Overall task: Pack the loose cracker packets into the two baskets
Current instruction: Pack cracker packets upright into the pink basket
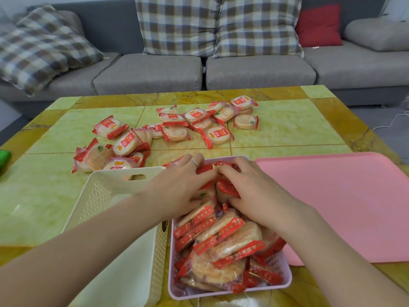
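Two baskets sit side by side in front of me: the cream basket (124, 247) looks unfilled as far as I can see past my forearm, and the lilac basket (285, 282) is crammed with cracker packets (223, 244) standing on edge. My left hand (179, 187) and right hand (256, 193) are both at its far end, fingers curled onto the red-edged packets there, pressing and tucking them in. I count roughly twenty loose packets (174, 127) on the surface (287, 125) beyond, in one straggling heap; overlaps keep me from an exact number. I judge each packet light, its film slick and crinkly, the crackers inside brittle, so I would pinch by the crimped red seam or cradle the flat faces, never squeeze. One pink tray (345, 204) lies just right of the lilac basket.
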The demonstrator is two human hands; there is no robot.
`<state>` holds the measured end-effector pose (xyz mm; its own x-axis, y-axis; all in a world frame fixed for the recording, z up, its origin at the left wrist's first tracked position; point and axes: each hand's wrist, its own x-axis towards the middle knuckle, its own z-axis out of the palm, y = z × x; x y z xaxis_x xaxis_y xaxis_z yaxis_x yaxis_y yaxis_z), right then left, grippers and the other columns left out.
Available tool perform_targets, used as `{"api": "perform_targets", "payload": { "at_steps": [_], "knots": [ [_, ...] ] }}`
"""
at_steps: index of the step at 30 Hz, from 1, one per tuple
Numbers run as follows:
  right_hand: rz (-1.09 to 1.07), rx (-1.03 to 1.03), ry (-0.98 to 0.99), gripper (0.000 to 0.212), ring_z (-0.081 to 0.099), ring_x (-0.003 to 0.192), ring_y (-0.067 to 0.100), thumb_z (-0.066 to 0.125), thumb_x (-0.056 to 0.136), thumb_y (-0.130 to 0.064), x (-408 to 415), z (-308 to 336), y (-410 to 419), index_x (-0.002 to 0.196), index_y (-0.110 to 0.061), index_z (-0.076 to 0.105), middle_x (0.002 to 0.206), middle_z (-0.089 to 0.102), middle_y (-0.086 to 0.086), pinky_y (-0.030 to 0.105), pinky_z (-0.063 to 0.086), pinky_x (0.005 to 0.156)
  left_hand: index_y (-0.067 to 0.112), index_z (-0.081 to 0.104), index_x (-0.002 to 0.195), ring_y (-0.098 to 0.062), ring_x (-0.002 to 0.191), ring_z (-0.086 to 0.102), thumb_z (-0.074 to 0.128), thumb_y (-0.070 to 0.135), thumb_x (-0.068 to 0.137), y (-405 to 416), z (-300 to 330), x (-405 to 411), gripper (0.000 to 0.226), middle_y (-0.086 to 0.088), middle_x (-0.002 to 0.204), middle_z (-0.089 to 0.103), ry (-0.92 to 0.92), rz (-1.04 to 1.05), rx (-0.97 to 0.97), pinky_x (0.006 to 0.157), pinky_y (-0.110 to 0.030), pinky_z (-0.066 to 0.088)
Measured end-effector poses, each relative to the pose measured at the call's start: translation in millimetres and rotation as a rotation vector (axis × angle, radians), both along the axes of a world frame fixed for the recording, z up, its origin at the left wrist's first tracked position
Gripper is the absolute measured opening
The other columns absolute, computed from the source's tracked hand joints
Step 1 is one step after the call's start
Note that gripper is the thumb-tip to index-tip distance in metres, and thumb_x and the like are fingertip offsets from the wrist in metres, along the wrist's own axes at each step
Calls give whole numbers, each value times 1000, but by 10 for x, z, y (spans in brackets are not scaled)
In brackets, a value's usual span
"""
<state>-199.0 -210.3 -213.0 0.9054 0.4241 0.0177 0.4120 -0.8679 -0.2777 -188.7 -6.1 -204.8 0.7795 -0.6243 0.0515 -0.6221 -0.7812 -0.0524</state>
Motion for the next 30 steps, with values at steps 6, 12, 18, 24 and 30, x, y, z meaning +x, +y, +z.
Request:
{"api": "perform_targets", "payload": {
  "at_steps": [6, 12, 18, 24, 30],
  "knots": [
    [8, -11, -8, 59, 39, 128, 26, 68, 86, -17, 11, 23, -4, 138, -27, 43, 133, 39, 5, 43, 49, 93, 27, 27, 131, -32, 117, 44, 71, 49, 81, -62, -133, 8, 70, -15, 139, 39, -244, 33, 209, 89, -40, 47],
    [10, 19, 37, 70, 32, 141, 25, 69, 90, -33, 35, 21, -28, 151, -35, 35, 148, 35, 3, 44, 42, 107, 38, 40, 130, -9, 101, 45, 71, 46, 82, 34, 351, -110, 57, 6, 118, 37, 175, 85, -214, 79, -27, 45],
    [-7, 137, 127, 64, 27, 142, 18, 67, 90, -21, 18, 151, -76, 147, -39, 43, 149, 34, -6, 39, 34, 115, 31, 56, 112, 0, 94, 55, 70, 56, 84, 147, 523, -351, 40, 20, 102, 57, 483, 0, -107, 75, -12, 45],
    [5, 201, 42, 39, 36, 132, 13, 60, 94, -20, -63, 282, -68, 132, -32, 59, 134, 47, -10, 34, 36, 109, 25, 51, 118, -12, 83, 54, 60, 41, 92, 179, 371, -321, 32, 10, 93, 56, 287, -39, -34, 65, -22, 41],
    [29, 363, 126, 21, 59, 81, -1, 56, 95, -14, -166, 431, -47, 103, -30, 68, 93, 64, -17, 15, 45, 69, 18, 42, 112, -18, 72, 47, 47, 38, 89, 166, 327, -348, 30, 4, 87, 48, 68, -98, -88, 62, -36, 44]
  ]
}}
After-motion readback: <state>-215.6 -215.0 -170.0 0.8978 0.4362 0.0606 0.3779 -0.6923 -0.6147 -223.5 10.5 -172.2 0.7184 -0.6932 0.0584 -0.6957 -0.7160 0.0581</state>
